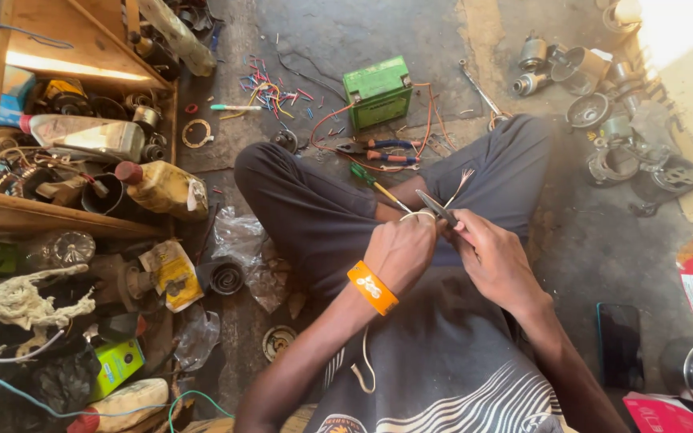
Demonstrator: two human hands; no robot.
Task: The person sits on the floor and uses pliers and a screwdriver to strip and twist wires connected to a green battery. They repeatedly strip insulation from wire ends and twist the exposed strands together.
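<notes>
Both hands are meeting over the lap of a person sitting cross-legged on the concrete floor [346, 40]. The left hand [401, 250], with an orange wristband [372, 287] on its wrist, is clenching around a pale wire [417, 215] that is looping over its knuckles; another length of pale wire is hanging down across the shirt. The right hand [492, 258] is gripping a small grey blade-like tool [436, 207], its tip lying against the wire just where the two hands are touching. Bare strands [459, 186] of the wire are fanning out above the tool.

Just beyond the knees, a green-handled screwdriver [374, 184] and pliers [387, 152] with red and blue handles are lying on the floor, near a green battery [377, 92] with orange leads trailing from it. Coloured wire scraps [270, 92] are scattering the floor to the left of the battery. A wooden shelf [58, 212] on the left is carrying bottles and parts, and metal motor housings [619, 136] are lying at the far right. A dark phone [621, 345] is resting on the floor beside the right arm.
</notes>
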